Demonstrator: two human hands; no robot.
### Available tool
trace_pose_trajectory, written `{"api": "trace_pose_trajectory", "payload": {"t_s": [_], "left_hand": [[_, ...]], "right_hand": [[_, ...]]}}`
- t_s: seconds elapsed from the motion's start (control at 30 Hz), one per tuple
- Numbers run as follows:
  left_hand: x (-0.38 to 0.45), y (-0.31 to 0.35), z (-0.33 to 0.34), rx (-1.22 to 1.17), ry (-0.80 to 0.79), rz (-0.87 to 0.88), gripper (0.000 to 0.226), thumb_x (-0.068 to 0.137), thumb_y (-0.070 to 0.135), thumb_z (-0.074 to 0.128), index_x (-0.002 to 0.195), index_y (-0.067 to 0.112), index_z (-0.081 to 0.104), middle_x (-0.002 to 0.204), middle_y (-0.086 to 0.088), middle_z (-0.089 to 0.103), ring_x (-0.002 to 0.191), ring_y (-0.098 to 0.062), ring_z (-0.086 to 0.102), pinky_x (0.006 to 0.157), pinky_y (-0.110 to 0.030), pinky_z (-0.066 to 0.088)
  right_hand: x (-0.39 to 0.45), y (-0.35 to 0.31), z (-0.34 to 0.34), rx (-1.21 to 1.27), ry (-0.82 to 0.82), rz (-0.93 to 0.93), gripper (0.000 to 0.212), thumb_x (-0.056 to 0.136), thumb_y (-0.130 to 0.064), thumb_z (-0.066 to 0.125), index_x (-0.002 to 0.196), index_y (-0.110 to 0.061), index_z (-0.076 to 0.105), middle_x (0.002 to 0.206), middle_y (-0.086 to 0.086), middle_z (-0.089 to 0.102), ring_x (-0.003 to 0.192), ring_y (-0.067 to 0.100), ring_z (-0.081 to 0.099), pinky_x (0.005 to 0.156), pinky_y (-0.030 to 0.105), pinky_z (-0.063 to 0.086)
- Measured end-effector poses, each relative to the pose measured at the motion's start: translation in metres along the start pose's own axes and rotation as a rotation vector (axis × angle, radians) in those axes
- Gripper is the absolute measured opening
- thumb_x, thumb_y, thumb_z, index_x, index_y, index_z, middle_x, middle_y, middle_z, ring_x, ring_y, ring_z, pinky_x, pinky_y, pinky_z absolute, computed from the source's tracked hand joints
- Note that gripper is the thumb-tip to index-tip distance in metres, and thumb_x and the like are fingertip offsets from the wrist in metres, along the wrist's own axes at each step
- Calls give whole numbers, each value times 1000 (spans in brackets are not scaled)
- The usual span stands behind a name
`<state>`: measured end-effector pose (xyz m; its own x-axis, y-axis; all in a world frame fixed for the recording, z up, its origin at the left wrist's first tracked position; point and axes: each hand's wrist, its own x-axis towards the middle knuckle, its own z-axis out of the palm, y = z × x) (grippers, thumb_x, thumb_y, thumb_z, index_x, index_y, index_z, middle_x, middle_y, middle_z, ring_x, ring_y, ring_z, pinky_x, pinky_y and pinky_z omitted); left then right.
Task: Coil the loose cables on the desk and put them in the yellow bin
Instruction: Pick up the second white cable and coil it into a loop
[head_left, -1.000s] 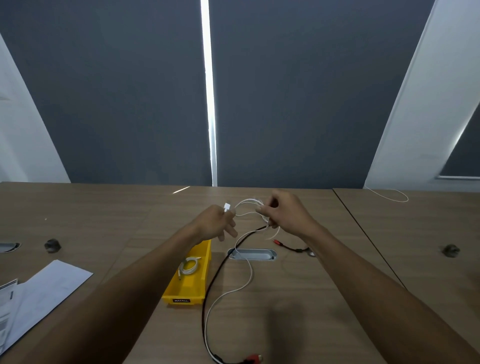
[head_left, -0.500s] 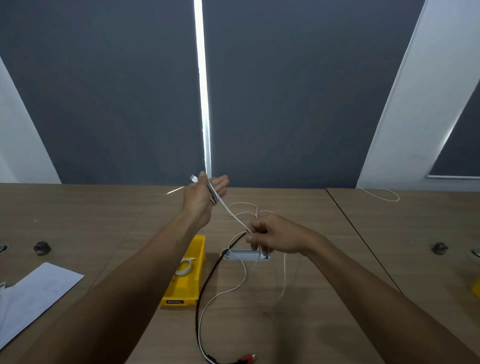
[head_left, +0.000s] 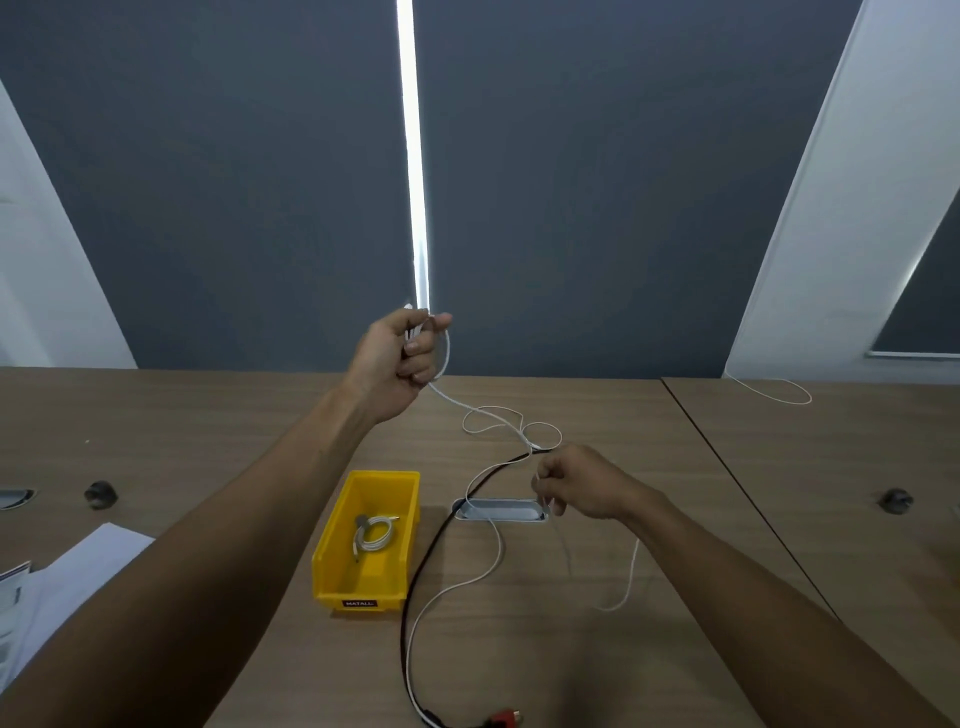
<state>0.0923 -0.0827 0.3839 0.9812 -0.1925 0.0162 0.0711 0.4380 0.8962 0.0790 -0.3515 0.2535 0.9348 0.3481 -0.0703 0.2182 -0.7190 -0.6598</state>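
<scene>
My left hand (head_left: 397, 358) is raised above the desk's far part, its fingers curled round one end of a thin white cable (head_left: 485, 415) that loops round them. The cable runs down and right to my right hand (head_left: 576, 480), which pinches it lower, just above the desk. From there a slack length hangs down to the desk. The yellow bin (head_left: 332, 551) stands on the desk below my left hand and holds one coiled white cable (head_left: 374, 535). A black cable (head_left: 415, 582) with a red plug (head_left: 501, 718) lies right of the bin, beside another white cable (head_left: 457, 587).
A silver cable port (head_left: 501, 510) is set in the wooden desk (head_left: 571, 649) under my right hand. White papers (head_left: 67, 577) lie at the left edge. Dark round knobs (head_left: 100, 492) (head_left: 896, 500) sit on both sides. A white cord (head_left: 779, 391) lies at the far right.
My left hand has risen further and curled round the cable's end, forming a loop. My right hand has slid down the cable and to the right.
</scene>
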Motion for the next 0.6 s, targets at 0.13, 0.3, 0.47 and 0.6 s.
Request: {"api": "trace_pose_trajectory", "payload": {"t_s": [0.13, 0.3, 0.47, 0.6], "left_hand": [[-14, 4, 0, 394, -43, 14, 27, 98, 19, 46, 76, 10, 58, 51, 3, 23, 41, -10, 13, 46, -29, 10], [-27, -11, -3, 770, -94, -34, 20, 95, 16, 48, 77, 9, 55, 53, -2, 34, 47, -15, 24, 49, -30, 21], [-26, -38, -8, 1048, -71, -83, 31, 101, 19, 46, 84, 4, 68, 59, -4, 63, 54, -14, 43, 52, -27, 35], [-16, -58, -12, 955, -36, -99, 41, 110, 32, 36, 109, 3, 66, 89, -5, 80, 63, -16, 48, 59, -28, 40]], "right_hand": [[11, -6, -19, 19, 224, -26, 24, 93, -17, 76, 73, -9, 67, 73, 9, 74, 57, 16, 63, 66, 46, 58], [21, -25, -44, 48, 407, -88, 27, 93, -32, 76, 75, -16, 64, 73, 2, 73, 70, 22, 67, 77, 50, 57], [21, -50, -53, 70, 464, -184, 22, 90, -33, 79, 78, -20, 67, 77, -2, 76, 77, 19, 73, 80, 50, 60], [13, -75, -51, 100, 412, -275, 17, 92, -26, 79, 82, -19, 69, 74, 1, 74, 71, 21, 72, 76, 48, 61]]}}
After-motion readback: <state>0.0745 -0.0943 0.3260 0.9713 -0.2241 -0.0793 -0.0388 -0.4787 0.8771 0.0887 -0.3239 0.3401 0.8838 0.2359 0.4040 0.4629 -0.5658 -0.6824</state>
